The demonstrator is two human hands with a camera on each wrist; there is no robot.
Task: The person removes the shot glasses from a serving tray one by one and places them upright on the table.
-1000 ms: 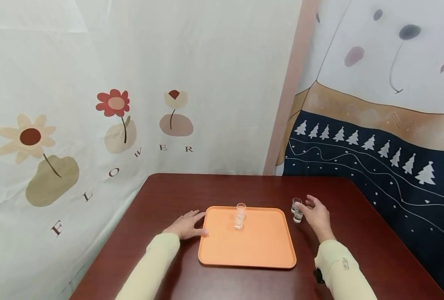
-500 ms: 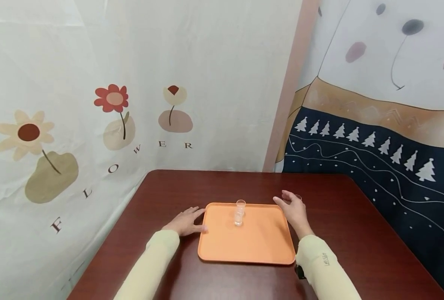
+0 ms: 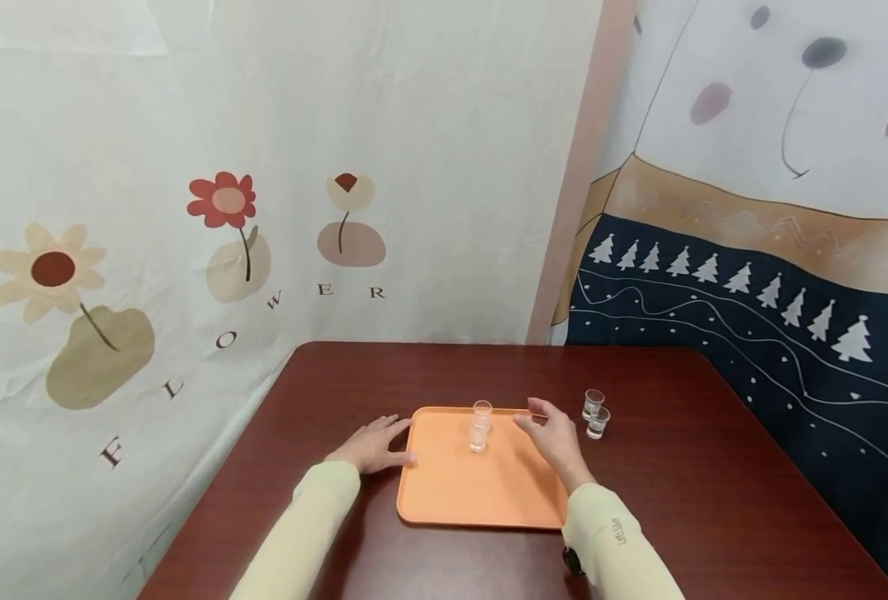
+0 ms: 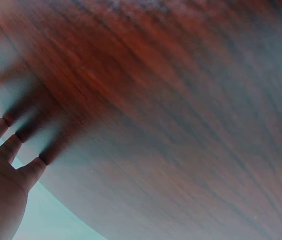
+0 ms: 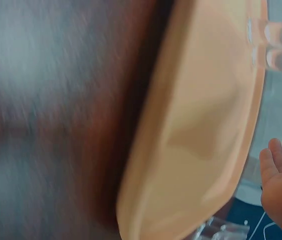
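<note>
Where printed cloths back the dark wooden table (image 3: 428, 375), both empty hands lie open by the orange tray (image 3: 459, 492).

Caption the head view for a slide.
Right hand hovers over orange tray near small glasses; left hand rests beside it.

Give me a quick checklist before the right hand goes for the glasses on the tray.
1. Right hand free, holding nothing: ok.
2. Left hand resting at the tray left edge: ok; actual contact cannot tell.
3. Glasses on the tray upright: ok.
4. Stacked or one behind the other: cannot tell.
5. Path from right hand to those glasses unobstructed: ok.
6. Two glasses on the table upright, beside the tray: ok.
</note>
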